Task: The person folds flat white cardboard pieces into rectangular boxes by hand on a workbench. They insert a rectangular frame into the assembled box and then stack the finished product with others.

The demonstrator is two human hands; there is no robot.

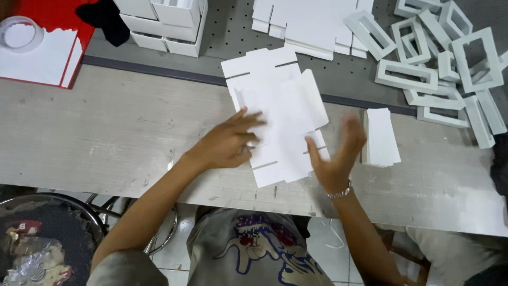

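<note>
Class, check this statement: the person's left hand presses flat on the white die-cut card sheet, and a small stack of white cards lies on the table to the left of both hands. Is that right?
One detail is wrong. The left hand does press on the white die-cut card sheet, but the small stack of white cards lies to the right, just beyond the right hand. The head view shows it.

Flat box blank (278, 114): white matt card, smooth, with cut slots and one folded flap, pressed by the left hand (227, 143). Beneath the blank, worktable (106, 137): pale wood-grain board, worn, scuffed and scratched. Behind the blank, mat (317, 74): grey, dull, evenly perforated. Right of the blank, past the blurred right hand (338, 156), stack of sheets (382, 137): white matt paper or card. Far right of the blank, frame pieces (450, 69): pale grey-white matt card. Wrist bracelet (340, 193): shiny metal links.
</note>
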